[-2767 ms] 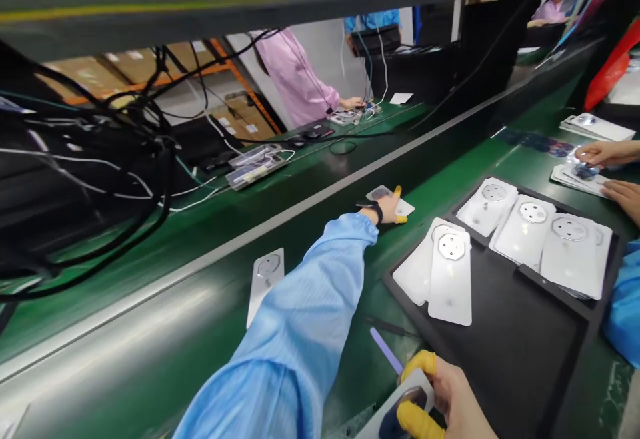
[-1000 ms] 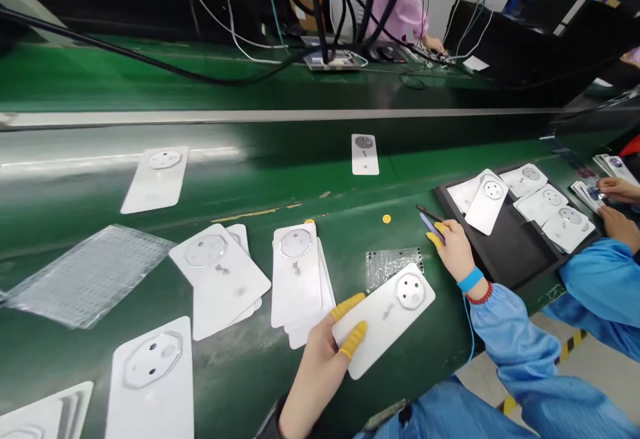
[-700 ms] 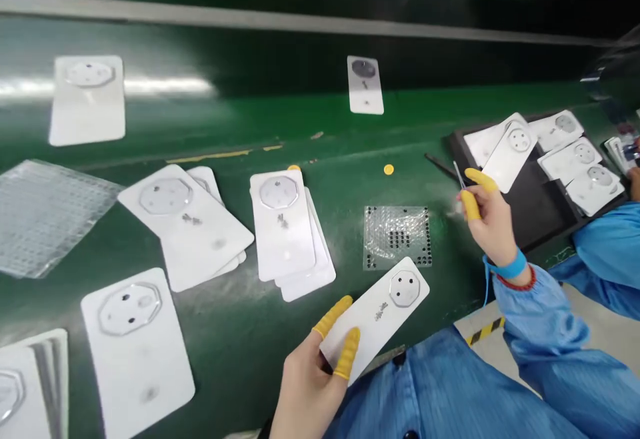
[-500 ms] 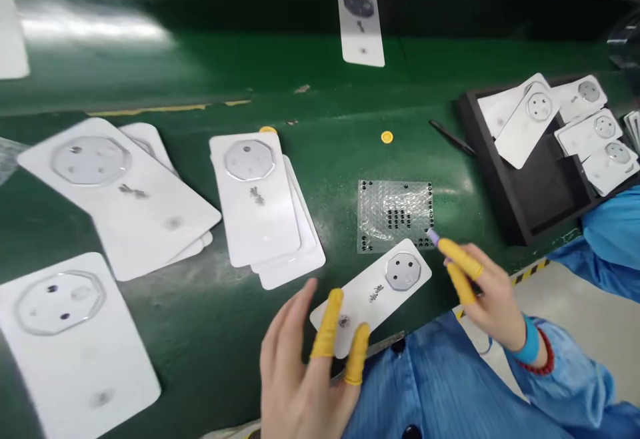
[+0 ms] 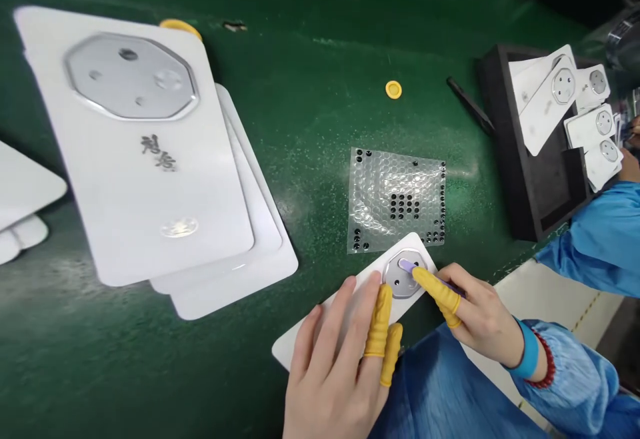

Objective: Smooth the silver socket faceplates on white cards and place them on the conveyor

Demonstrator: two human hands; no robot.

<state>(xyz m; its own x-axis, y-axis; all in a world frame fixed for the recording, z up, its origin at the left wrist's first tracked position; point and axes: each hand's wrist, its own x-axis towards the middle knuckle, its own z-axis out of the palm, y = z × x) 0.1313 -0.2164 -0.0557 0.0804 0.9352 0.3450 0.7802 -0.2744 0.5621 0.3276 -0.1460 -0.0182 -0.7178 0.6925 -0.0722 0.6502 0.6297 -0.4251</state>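
My left hand (image 5: 335, 372) lies flat with fingers stretched over a small white panel (image 5: 287, 348), holding nothing. Yellow cots cover its thumb and index finger. The panel has a grey octagonal area (image 5: 395, 272) with dark round spots. My right hand (image 5: 485, 319), also in yellow finger cots, pinches a slim purple stick-like tool (image 5: 407, 265). The tool's tip is at a round spot on the octagon; whether it presses there I cannot tell. Just beyond the panel lies a clear dimpled sheet (image 5: 373, 192) carrying several small black round pieces.
Overlapping larger-looking white panels (image 5: 130, 192) lie at left on the green table (image 5: 310, 119). A yellow ring (image 5: 393, 89) and a dark slim tool (image 5: 470, 105) lie farther back. At right stands a black tray (image 5: 515, 185) with panels, near another person's blue sleeve (image 5: 605, 239).
My right hand has brought the purple tool from the clear sheet's corner onto the panel's octagon. My left hand has slid further over the panel. The view has shifted closer.
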